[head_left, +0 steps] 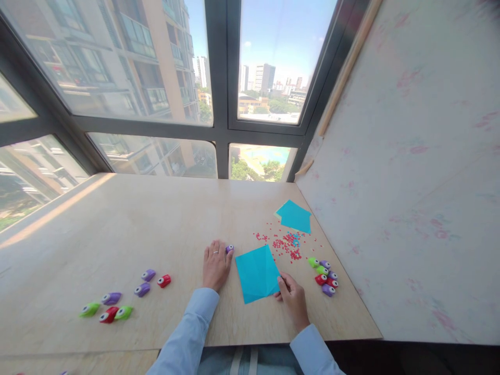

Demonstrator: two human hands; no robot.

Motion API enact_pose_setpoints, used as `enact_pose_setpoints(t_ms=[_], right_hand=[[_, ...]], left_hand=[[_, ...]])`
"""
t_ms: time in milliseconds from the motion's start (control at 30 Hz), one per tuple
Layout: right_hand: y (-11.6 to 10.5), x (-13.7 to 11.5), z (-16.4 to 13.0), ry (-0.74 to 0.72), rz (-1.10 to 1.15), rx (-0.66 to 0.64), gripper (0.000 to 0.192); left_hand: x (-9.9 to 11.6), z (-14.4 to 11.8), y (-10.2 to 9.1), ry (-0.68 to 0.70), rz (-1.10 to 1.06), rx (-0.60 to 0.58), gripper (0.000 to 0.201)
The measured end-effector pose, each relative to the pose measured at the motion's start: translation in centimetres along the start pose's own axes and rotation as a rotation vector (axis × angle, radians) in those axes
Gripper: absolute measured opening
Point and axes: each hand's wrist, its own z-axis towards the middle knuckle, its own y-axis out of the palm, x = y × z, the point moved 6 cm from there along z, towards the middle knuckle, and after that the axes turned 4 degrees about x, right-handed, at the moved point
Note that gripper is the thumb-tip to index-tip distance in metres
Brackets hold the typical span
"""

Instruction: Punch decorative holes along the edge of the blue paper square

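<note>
Just below the middle of the frame, the left hand [215, 264] lies palm-down on the wooden table [128, 224], fingers spread and relaxed, with the fingertips touching a small purple punch [229, 249]; it rests against the punch and does not close round it. To its right, the right hand [292, 298] pinches the lower right edge of the blue paper square [258, 273], thumb on top, the sheet lying flat on the table between the two hands. By the look of it this is the lining-up stage: paper steadied by one hand, punch under the other, the two not yet brought together. The next move would call for the left hand to curl round the punch and get a proper hold, then for the paper's edge to be fed into its slot, with the right hand keeping the sheet from sliding. Up and to the right of the sheet lies a scatter of red and blue paper bits [287, 244], and beyond it a second blue sheet [295, 215]. At right centre sits a cluster of green, purple and red punches [324, 276], near the right hand but apart from it. More punches [117, 299] are strewn at lower left, well apart from both hands.
</note>
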Motion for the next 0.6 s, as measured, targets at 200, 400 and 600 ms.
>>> enact_pose_setpoints(t_ms=[200,400,600], right_hand=[[-0.02,-0.52,-0.22,-0.012,0.0,0.005,0.066],[-0.19,-0.71,-0.4,-0.013,0.0,0.01,0.066],[-0.27,-0.91,-0.46,-0.004,0.003,0.012,0.065]], left_hand=[[0.0,-0.12,0.17,0.002,0.01,-0.015,0.051],[0.09,-0.52,0.16,0.013,0.016,-0.011,0.052],[0.06,-0.53,-0.14,0.007,-0.026,-0.005,0.05]])
